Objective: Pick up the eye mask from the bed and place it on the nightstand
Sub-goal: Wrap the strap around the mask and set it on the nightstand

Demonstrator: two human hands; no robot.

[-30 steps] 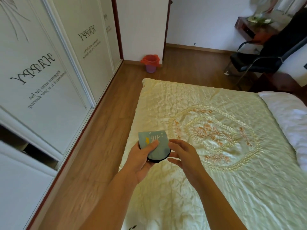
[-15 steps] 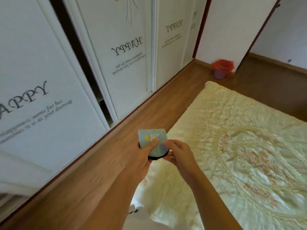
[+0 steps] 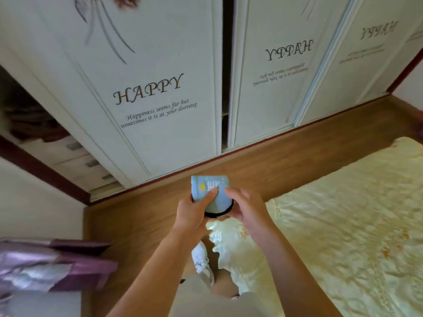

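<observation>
The eye mask (image 3: pixel 216 197) is pale blue with white writing, a small yellow mark and a black rim along its lower edge. It is folded and held in the air over the wooden floor, beside the bed's corner. My left hand (image 3: pixel 194 209) grips its left side with the thumb pressed on the front. My right hand (image 3: pixel 245 207) holds its right side, fingertips on the front. The bed (image 3: pixel 343 213), under a shiny cream quilt, fills the right of the view. At the lower left edge lies a purple thing (image 3: pixel 57 264), blurred; I cannot tell if it is the nightstand.
White wardrobe doors (image 3: pixel 160 88) with "HAPPY" lettering stand straight ahead, one gap open at the left showing shelves (image 3: pixel 68 152). A strip of wooden floor (image 3: pixel 142 220) runs between wardrobe and bed. My leg and a white shoe (image 3: pixel 201 259) show below my hands.
The view has swung left, from the bed toward the wardrobe. Both hands kept hold of the eye mask, and the purple thing came into view at the lower left.
</observation>
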